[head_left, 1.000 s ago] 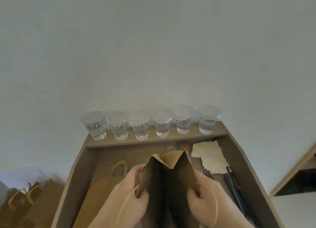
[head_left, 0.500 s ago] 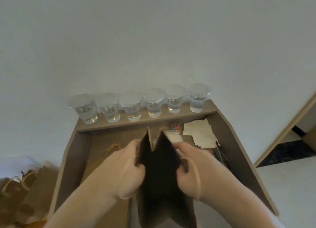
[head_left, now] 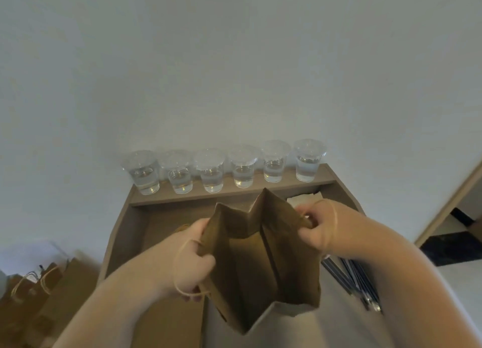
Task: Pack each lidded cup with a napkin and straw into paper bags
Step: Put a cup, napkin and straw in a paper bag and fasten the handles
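I hold a brown paper bag (head_left: 263,264) spread wide open above the desk. My left hand (head_left: 190,261) grips its left rim, with the twine handle looped over the hand. Gripping the right rim is my right hand (head_left: 317,230), the other handle across it. The bag's inside looks empty. Several clear lidded cups (head_left: 212,171) with water stand in a row on the raised back ledge. White napkins (head_left: 305,199) peek out behind the bag at the right. Dark straws (head_left: 352,279) lie to the right under my right forearm.
The brown desk (head_left: 125,230) has raised side walls and stands against a white wall. More flat paper bags (head_left: 169,321) lie under my left arm. Other handled bags (head_left: 39,290) stand on the floor at the left. A doorway opens at the far right.
My hands have pulled apart, and the bag's mouth has gone from a narrow slit to wide open. The view has tilted a little, showing the cups lower.
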`<action>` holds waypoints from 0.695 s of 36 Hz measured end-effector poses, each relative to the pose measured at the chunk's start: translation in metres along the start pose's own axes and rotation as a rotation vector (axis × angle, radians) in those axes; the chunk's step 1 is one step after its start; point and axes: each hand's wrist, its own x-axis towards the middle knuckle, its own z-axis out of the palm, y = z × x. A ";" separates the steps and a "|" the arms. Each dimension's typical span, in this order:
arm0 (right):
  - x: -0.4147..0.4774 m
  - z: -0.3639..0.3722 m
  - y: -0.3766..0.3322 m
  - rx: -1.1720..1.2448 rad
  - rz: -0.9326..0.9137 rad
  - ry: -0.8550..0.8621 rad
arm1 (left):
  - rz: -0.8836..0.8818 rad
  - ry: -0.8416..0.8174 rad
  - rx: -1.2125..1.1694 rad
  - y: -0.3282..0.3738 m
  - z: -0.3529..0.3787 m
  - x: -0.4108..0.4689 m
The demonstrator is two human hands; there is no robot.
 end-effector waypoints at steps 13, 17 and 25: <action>0.062 -0.026 0.032 0.029 0.016 -0.321 | -0.014 0.124 -0.033 -0.018 0.037 0.032; 0.075 -0.070 0.037 -0.022 -0.001 -0.211 | -0.048 0.182 -0.050 -0.018 0.042 0.045; 0.173 -0.135 0.065 -0.094 0.054 0.450 | -0.105 0.313 -0.097 -0.011 0.054 0.059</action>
